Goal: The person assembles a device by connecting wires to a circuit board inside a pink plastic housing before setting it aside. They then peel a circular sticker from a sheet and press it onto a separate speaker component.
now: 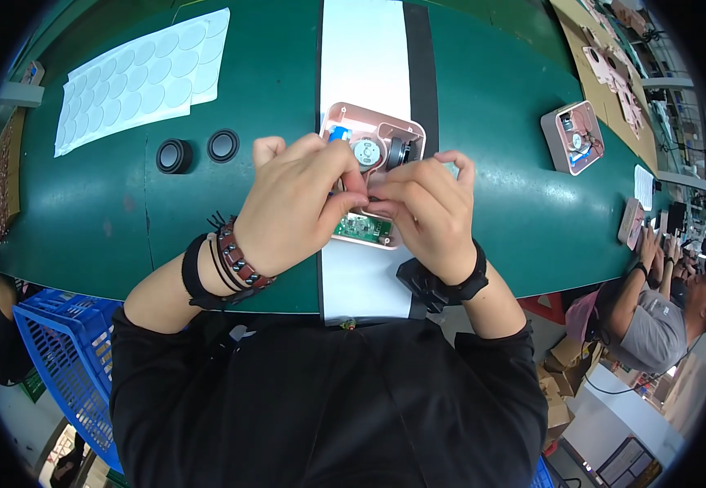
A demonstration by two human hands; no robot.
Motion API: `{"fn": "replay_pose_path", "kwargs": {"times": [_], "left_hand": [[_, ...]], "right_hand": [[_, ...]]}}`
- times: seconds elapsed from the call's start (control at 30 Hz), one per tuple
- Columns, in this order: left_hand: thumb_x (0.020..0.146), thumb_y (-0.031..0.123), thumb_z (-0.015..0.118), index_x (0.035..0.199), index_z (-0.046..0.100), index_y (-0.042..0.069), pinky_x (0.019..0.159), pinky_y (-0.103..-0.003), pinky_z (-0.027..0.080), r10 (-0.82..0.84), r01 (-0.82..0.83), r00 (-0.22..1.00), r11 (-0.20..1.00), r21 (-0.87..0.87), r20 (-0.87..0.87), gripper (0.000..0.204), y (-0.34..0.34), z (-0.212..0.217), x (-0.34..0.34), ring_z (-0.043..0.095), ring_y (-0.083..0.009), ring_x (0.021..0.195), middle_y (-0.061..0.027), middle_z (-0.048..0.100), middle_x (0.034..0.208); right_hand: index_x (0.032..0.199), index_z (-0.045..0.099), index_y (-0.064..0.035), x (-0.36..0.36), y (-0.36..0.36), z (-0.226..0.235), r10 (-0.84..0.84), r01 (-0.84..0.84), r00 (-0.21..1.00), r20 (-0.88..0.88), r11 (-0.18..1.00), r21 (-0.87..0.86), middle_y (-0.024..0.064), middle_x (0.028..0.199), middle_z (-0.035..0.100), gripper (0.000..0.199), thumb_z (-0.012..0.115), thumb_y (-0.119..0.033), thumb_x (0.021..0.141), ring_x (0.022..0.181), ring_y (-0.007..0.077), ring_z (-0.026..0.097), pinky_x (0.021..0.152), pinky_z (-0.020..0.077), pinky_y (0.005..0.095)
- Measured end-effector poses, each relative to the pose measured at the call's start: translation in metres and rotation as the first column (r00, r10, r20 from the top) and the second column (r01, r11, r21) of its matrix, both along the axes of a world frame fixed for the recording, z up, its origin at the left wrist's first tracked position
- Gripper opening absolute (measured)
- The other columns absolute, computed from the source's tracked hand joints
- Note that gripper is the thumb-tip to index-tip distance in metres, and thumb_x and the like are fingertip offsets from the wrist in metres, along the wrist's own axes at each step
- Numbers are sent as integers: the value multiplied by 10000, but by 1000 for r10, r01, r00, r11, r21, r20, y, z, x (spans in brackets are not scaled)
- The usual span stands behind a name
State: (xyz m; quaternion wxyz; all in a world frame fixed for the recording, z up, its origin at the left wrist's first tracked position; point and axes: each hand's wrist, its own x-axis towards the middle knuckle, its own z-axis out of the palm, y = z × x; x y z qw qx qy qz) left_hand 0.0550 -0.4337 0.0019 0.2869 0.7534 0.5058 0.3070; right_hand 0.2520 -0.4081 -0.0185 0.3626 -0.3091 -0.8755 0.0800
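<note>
Head view: pink open casing (385, 134) lain on white strip of green counter (483, 122), motor and green circuit board (362, 228) seen inside. Left hand (300, 203) and right hand (428, 207) pinched together over casing, covering its middle. Two black round speakers (198, 150) set left; white foam-disc sheets (137, 77) beyond. Second pink casing (574, 137) far right. Blue crate (64, 358) below counter edge.
</note>
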Motion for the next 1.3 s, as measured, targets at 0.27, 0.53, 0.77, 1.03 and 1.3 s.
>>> {"fn": "replay_pose_path", "kwargs": {"times": [0.27, 0.53, 0.77, 1.03, 1.3], "left_hand": [[815, 114, 653, 847, 617, 162, 755, -364, 251, 90, 104, 932, 860, 499, -351, 68, -4, -6, 1, 527, -114, 787, 84, 603, 793], [803, 110, 656, 825, 609, 161, 751, -370, 249, -44, 95, 979, 963, 252, -201, 73, 4, 0, 0, 525, -124, 786, 71, 596, 779], [787, 144, 692, 825, 612, 158, 744, -373, 250, -47, 88, 978, 976, 200, -203, 90, 2, 0, -4, 521, -122, 784, 80, 601, 772], [753, 145, 700, 816, 611, 171, 732, -378, 254, -4, 112, 952, 935, 335, -306, 112, -1, -4, -2, 507, -120, 780, 103, 581, 767], [731, 103, 680, 818, 615, 163, 730, -376, 264, -19, 111, 936, 963, 244, -351, 124, 2, -1, 2, 495, -140, 803, 94, 557, 772]], "right_hand": [[809, 624, -129, -5, 1, 3, 5, 2, 998, 63, 993, -117, -29, 827, 590, 184, 763, -135, 690, 762, 169, 553, 857, 302, 381], [818, 631, -142, -2, -2, 1, -49, 43, 998, -49, 991, -124, -36, 852, 579, 201, 769, -130, 671, 776, 167, 539, 854, 300, 383], [790, 636, -173, -2, -4, -3, -104, 92, 993, 60, 980, 177, -65, 825, 607, 196, 775, -164, 652, 789, 136, 571, 858, 295, 382], [751, 619, -150, -2, -2, -2, -21, 23, 998, 61, 999, -30, -63, 812, 607, 159, 758, -171, 678, 795, 138, 577, 841, 289, 384], [792, 612, -113, 1, -4, -5, 19, -13, 1000, 13, 928, -372, 8, 950, 558, 150, 744, -140, 724, 938, 188, 518, 858, 272, 378]]}}
